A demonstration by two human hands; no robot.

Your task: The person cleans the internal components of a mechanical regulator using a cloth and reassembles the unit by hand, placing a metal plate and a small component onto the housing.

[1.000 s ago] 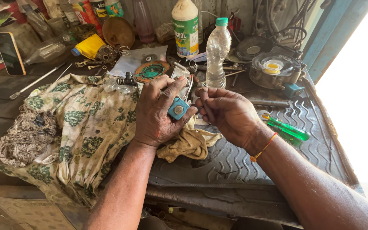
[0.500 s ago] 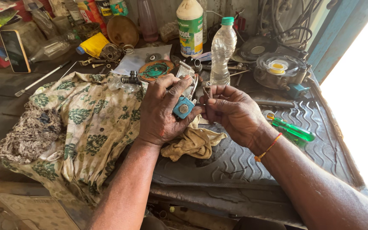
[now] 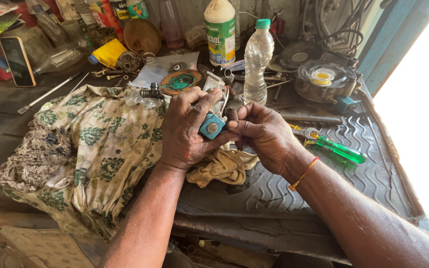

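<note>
Green-handled transparent plastic screwdriver (image 3: 341, 149) lies on black ribbed rubber mat (image 3: 294, 193). Clear plastic water bottle with green cap (image 3: 257, 59) stands upright behind. Floral-patterned cloth (image 3: 100, 144) lies left.

A cluttered dark workbench (image 3: 6, 129) carries a floral cloth (image 3: 100, 144) at left, a ribbed black rubber mat (image 3: 284, 191) at right with a green-handled screwdriver (image 3: 341, 150) and a tan rag (image 3: 222, 167), and far back a clear plastic bottle (image 3: 258, 59) and a phone (image 3: 17, 60).

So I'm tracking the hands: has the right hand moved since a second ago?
Yes. The right hand has closed leftward onto the blue-capped metal part held by the left hand, away from the green-handled screwdriver.
</note>
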